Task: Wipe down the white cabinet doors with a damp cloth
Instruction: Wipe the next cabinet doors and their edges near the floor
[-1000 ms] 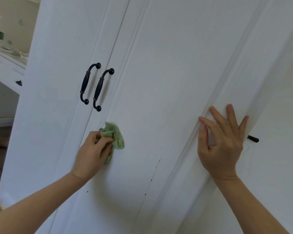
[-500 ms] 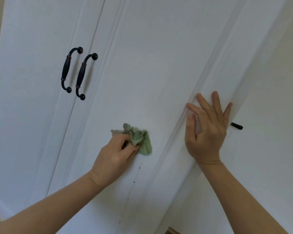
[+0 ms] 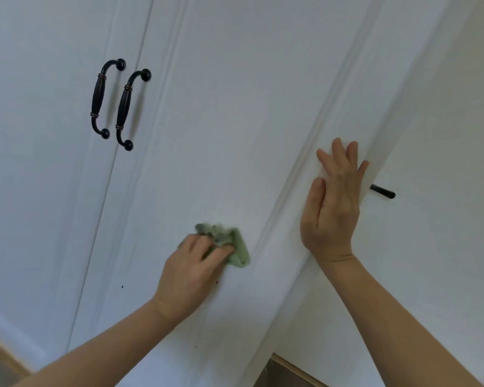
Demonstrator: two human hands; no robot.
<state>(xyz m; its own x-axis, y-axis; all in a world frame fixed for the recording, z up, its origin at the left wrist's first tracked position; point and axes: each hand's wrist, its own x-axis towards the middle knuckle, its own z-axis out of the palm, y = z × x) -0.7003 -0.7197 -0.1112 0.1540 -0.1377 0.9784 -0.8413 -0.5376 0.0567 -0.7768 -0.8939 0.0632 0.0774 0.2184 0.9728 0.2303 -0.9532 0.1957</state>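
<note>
A tall white cabinet door (image 3: 235,121) fills the middle of the view. My left hand (image 3: 190,275) grips a bunched green cloth (image 3: 235,248) and presses it against the lower part of that door, close to its right moulded edge. My right hand (image 3: 333,202) lies flat with straight fingers on the door's right frame strip. A second white door (image 3: 39,163) stands to the left.
Two black curved handles (image 3: 99,99) (image 3: 126,110) sit side by side where the two doors meet. A short black handle end (image 3: 383,191) pokes out just right of my right hand. Small dark specks dot the door below the cloth. Floor shows at the bottom corners.
My left hand has slid the cloth rightward across the door, from near the handles to near the right moulding. My right hand has stayed flat on the frame.
</note>
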